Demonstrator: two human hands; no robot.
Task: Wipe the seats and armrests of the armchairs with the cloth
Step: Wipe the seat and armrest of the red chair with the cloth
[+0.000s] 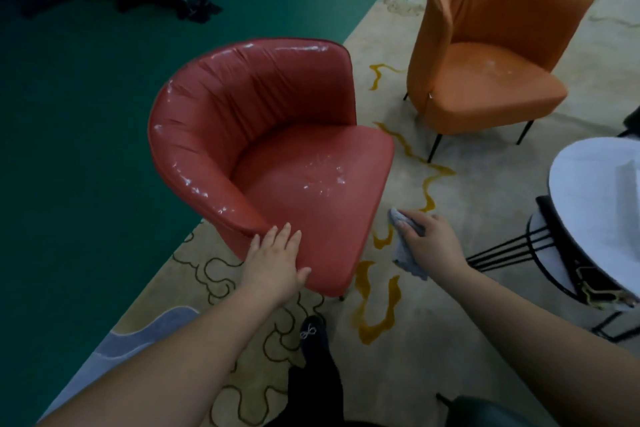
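Observation:
A red armchair stands on the rug in the middle, its seat speckled with white marks. My left hand rests flat with straight fingers on the front end of its left armrest and seat edge. My right hand holds a grey cloth just right of the seat's front edge, above the rug and apart from the chair. An orange armchair stands further back on the right, with white marks on its seat too.
A round white table on a black wire frame stands at the right. The beige patterned rug lies under the chairs, green floor to the left. My black-clad foot is below the red chair. Dark furniture stands at the far top left.

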